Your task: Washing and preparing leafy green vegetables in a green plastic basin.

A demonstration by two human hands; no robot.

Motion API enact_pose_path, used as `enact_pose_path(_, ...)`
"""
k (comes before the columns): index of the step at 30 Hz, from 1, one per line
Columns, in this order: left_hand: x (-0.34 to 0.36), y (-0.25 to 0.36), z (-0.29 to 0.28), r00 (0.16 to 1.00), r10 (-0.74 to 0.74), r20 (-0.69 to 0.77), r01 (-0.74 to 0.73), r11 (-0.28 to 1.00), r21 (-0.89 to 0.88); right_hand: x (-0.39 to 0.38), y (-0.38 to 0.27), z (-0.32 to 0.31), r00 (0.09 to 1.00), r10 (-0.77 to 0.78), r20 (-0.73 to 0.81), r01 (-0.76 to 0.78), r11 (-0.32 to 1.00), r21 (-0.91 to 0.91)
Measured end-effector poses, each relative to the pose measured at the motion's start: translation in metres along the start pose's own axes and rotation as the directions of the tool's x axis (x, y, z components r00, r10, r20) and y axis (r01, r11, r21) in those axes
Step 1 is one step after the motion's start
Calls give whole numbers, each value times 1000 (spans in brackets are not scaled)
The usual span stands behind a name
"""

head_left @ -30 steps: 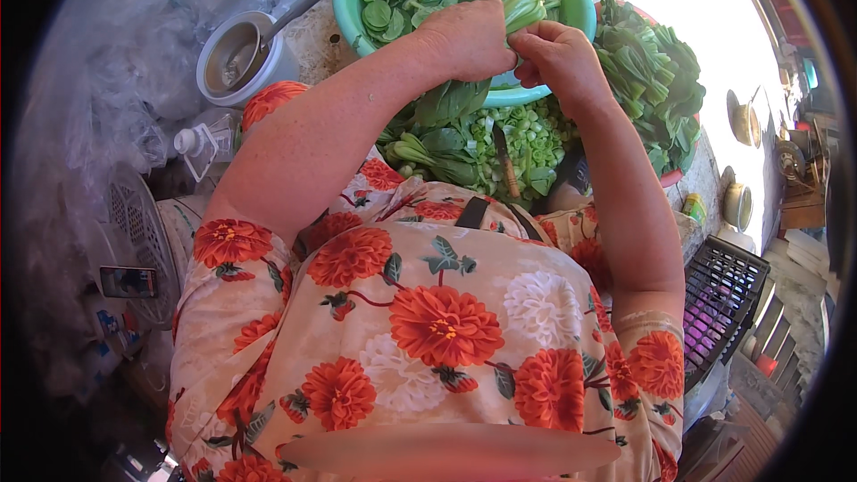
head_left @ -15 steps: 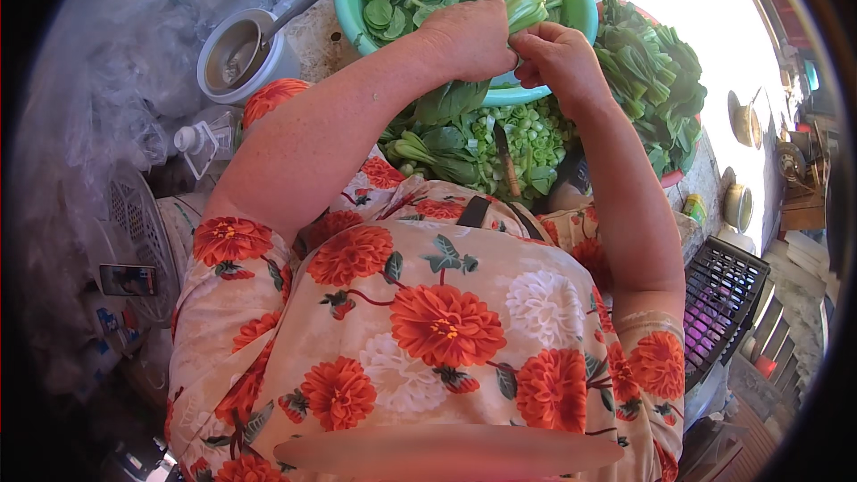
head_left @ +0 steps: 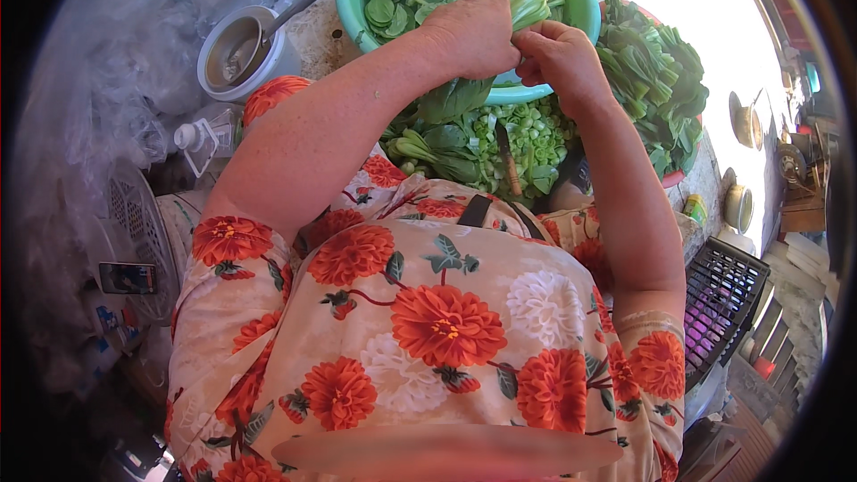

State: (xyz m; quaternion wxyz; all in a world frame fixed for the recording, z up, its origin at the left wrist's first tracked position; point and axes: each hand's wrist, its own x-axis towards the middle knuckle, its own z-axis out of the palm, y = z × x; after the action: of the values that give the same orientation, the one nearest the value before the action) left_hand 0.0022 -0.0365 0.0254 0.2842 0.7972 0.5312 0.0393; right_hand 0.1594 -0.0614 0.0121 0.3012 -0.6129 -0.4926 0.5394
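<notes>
My left hand (head_left: 479, 37) is wrapped round a bok choy bunch (head_left: 530, 5), whose pale stem end sticks out past the fingers. Dark leaves hang below that wrist. Close against the left, my right hand (head_left: 564, 61) is closed in a pinch; what its fingertips hold is hidden. Both hands are over the near rim of a green basin (head_left: 583, 2) of loose green leaves. Under them lies a heap of cut stem ends (head_left: 539, 136), with a wooden-handled knife (head_left: 509, 161) on it and more bok choy (head_left: 437, 153) to its left.
Bok choy is piled in a reddish basin (head_left: 671, 180) at the right. On the left stand a white bucket (head_left: 217, 87) with a ladle and a clear plastic jug (head_left: 207, 141). A phone (head_left: 128, 278) lies lower left; a black crate (head_left: 728, 290) is at lower right.
Both hands and the bok choy bunch have shifted very slightly to the right. The grip looks the same.
</notes>
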Motion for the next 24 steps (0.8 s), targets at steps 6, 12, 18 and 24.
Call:
enact_pose_path(6, 1, -1, -1, 1000, 5, -8, -5, 1000, 18, 1, -1, 2, 1000, 5, -4, -5, 1000, 3)
enact_pose_path(12, 0, -1, -1, 1000, -2, -8, 2, 1000, 15, 2, -1, 3, 1000, 18, -12, -18, 1000, -3)
enact_pose_path(18, -1, 2, -3, 1000, 10, -17, -9, 999, 32, 1, 0, 4, 1000, 13, -18, -13, 1000, -1)
enact_pose_path(24, 0, 0, -3, 999, 18, -41, -17, 1000, 22, 3, 1, 4, 1000, 7, -21, -7, 1000, 6)
